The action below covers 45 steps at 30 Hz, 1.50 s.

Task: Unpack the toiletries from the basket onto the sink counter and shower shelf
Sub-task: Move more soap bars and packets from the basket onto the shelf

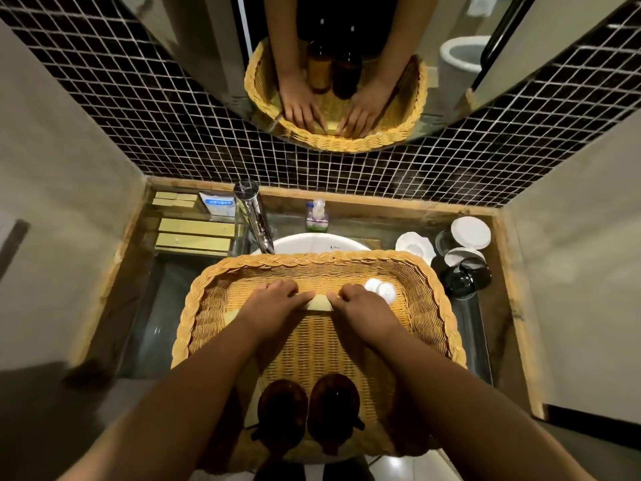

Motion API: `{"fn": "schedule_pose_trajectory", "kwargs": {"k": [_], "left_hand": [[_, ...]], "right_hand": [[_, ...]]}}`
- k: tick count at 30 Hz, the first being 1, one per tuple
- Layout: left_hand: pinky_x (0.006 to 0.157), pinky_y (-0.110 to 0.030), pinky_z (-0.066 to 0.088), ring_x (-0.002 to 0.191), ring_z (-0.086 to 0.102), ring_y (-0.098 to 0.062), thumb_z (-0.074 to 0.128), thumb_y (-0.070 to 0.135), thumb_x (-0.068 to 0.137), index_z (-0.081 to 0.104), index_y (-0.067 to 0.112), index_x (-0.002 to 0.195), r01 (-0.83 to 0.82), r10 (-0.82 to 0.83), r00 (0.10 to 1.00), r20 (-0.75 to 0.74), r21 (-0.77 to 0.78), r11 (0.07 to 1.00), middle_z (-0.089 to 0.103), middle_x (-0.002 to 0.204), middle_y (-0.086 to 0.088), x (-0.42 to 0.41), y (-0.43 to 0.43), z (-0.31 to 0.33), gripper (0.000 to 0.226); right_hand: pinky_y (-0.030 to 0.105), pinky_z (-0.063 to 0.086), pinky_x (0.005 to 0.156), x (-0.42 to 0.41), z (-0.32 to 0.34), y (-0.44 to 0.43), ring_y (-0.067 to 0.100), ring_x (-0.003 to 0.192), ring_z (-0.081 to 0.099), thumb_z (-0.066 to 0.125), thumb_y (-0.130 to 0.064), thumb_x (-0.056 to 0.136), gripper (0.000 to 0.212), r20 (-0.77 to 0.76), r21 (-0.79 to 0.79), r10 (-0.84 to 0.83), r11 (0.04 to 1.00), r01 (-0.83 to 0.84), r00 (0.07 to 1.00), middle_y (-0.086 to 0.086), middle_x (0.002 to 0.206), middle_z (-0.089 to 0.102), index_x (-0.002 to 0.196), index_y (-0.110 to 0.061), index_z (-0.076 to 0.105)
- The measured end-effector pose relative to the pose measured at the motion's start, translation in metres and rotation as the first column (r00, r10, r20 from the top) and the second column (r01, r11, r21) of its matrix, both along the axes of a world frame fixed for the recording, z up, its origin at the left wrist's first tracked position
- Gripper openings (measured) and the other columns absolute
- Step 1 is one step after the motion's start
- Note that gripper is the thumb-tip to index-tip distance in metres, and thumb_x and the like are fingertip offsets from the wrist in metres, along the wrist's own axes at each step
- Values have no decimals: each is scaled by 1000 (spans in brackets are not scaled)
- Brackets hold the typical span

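Observation:
A wide woven basket [426,307] rests over the sink. Inside it, my left hand [274,303] and my right hand [360,307] both grip a small pale yellow box [321,303] from either end, near the basket's middle. Another pale yellow box [231,315] shows partly under my left wrist. Two small white round items [381,289] lie just right of my right hand. Two dark brown pump bottles [282,411] stand at the basket's near edge, between my forearms.
On the glass counter, several yellow boxes [194,234] and a white packet [218,204] lie at the left. A chrome tap [255,220], a small clear bottle [317,213], white lids and dark cups [464,269] sit behind and right. A mirror [215,46] above reflects the basket.

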<state>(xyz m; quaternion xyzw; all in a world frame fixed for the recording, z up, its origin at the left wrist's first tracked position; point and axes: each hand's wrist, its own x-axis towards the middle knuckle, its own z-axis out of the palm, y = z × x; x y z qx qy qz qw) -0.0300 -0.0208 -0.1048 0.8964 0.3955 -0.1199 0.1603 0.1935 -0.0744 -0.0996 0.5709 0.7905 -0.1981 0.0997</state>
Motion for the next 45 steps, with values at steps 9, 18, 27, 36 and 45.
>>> {"fn": "schedule_pose_trajectory", "kwargs": {"k": [9,18,27,36,45], "left_hand": [[113,-43,29,144,24,-30,54,21,99,18,27,158,-95,96,994,-43,31,995,27,158,-9,6,-9,-10,70],[107,-41,35,135,38,-28,56,32,98,19,35,155,-112,113,993,-16,36,993,38,152,-7,3,0,-7,68],[97,-40,43,126,44,-25,52,34,99,30,37,153,-208,207,978,37,27,978,43,144,-4,-4,-9,-6,58],[111,-43,32,137,34,-24,44,49,101,18,21,158,-257,257,966,16,76,963,35,153,-3,-6,-13,-17,68],[106,-38,34,129,44,-26,48,32,101,27,22,157,-196,200,980,-22,108,975,49,144,-6,15,-11,-5,61]], "right_hand": [[42,38,105,1,-15,2,34,129,48,57,-18,97,59,-20,105,-7,994,9,1000,13,142,53,152,-23,36],[38,35,107,-9,-20,14,26,131,41,51,-22,101,61,-136,88,-200,973,213,970,3,142,52,155,-34,25],[36,42,100,-9,-22,5,27,125,45,64,-23,94,56,-153,165,-86,980,111,984,11,139,48,145,-25,41],[42,30,114,-6,-27,1,33,139,32,64,-20,93,80,-13,169,-123,978,124,992,18,152,33,157,-10,17],[37,39,101,-11,-19,7,29,120,45,58,-25,97,74,90,141,-75,988,62,993,16,136,45,156,-10,16]]}}
